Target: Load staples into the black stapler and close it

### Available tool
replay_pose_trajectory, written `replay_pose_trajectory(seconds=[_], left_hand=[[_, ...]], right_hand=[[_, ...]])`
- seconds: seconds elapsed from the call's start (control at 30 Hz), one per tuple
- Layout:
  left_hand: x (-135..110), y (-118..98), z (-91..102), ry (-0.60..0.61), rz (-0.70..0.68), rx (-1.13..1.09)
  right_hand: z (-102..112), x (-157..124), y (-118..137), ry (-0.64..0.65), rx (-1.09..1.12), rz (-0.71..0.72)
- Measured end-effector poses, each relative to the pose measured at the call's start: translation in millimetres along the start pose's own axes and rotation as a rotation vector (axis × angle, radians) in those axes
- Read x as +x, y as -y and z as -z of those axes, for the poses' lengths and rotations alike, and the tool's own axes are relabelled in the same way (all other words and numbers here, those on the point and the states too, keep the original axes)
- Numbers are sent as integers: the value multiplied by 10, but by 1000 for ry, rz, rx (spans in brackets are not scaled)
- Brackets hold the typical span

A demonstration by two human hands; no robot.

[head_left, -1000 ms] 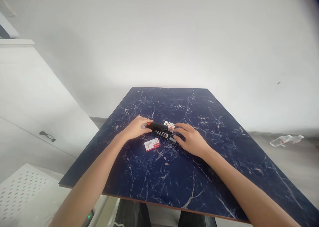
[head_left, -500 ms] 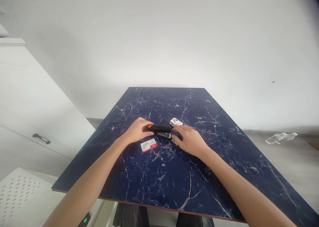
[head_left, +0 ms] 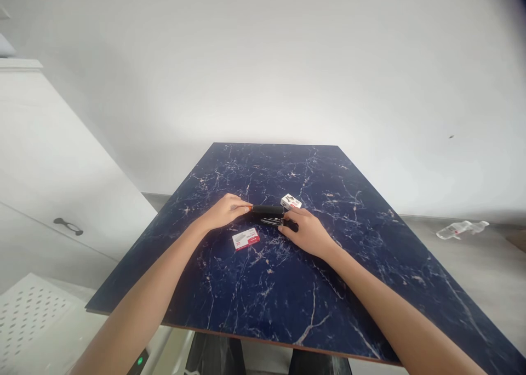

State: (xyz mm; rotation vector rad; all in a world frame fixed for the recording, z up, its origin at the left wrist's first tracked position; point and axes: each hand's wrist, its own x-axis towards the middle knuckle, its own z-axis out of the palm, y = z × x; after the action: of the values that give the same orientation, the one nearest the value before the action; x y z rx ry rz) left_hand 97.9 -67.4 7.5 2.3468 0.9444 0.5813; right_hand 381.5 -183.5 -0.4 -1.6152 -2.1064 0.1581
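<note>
Stapler (head_left: 268,214) lowered flat, box labels unreadable

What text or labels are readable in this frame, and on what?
None legible.
Red-and-white staple box: printed label, too small and blurred to read.
White small box beyond the right hand: dark and red print, unreadable.
Black stapler, held at its ends by left hand and the right hand: no visible marking.
Bottle on the floor: label blurred.

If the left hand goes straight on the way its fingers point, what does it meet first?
The left hand points right, and its fingertips are already at the end of the black stapler, so it would probably meet that first.
</note>
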Motion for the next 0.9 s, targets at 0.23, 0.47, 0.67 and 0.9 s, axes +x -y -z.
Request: replay_pose_trajectory(seconds=[0.23, 0.47, 0.67, 0.9], left_hand=[[12, -29, 35, 44, -28, -74], [-17, -24, 25, 35, -3, -40], [-28, -9, -30, -11, -26, 2], [-118, -1, 355, -446, -80, 217]], right_hand=[[-48, 61, 3, 1, 60, 5], [230, 9, -112, 99, -31, 2], [468, -55, -98, 110, -253, -73], [228, -114, 199, 45, -411, -137]])
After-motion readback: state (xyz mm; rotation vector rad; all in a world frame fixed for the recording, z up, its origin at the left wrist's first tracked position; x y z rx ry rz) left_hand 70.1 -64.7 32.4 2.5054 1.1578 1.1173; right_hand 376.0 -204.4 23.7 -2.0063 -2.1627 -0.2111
